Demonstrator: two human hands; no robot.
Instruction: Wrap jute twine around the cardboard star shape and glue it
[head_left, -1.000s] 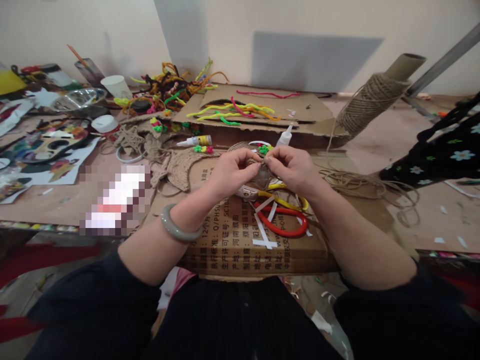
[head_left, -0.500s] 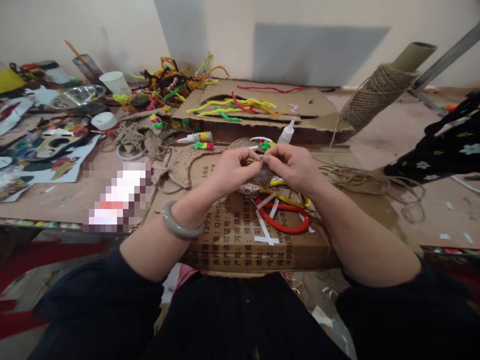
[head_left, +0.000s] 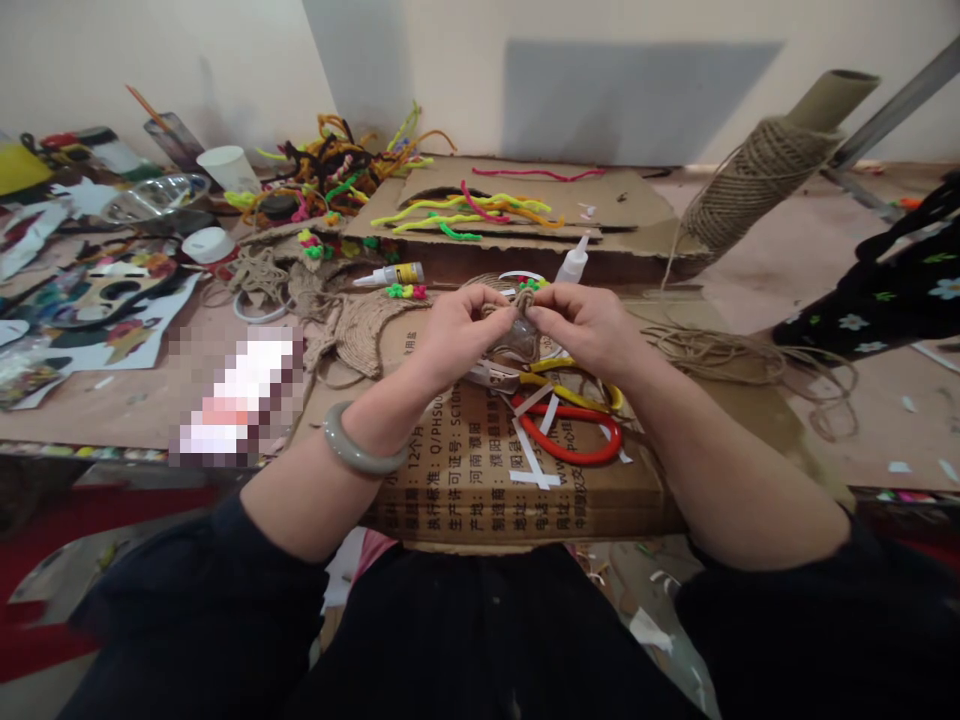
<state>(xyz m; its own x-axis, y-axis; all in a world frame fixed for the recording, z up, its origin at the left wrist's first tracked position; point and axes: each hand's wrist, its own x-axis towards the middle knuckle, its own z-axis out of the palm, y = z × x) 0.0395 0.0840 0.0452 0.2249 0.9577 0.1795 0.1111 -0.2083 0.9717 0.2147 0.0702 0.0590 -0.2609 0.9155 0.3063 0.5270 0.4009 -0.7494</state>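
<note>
My left hand [head_left: 471,328] and my right hand [head_left: 583,325] meet over a cardboard box [head_left: 465,480], thumbs and fingertips pinched. Between them they grip a small looped piece of jute twine [head_left: 527,302], partly hidden by the fingers. Just below lie scissors [head_left: 616,440] with red and yellow handles, and white paper strips [head_left: 532,455] beside them. Behind my right hand stands a white-nozzled glue bottle [head_left: 574,262]. Left of my left hand rests a coiled twine shape [head_left: 367,330] bearing small coloured knots.
Behind the box are pipe cleaners [head_left: 465,213] on a cardboard flap [head_left: 600,195]. A twine spool [head_left: 757,190] leans at the right, with loose twine [head_left: 705,355] below it. A small glue bottle [head_left: 390,275], a white cup [head_left: 229,170] and a metal bowl [head_left: 154,200] stand leftward.
The twine piece has tilted up, so its loop now shows between my fingertips. Both hands have shifted only slightly, and the view has moved a little.
</note>
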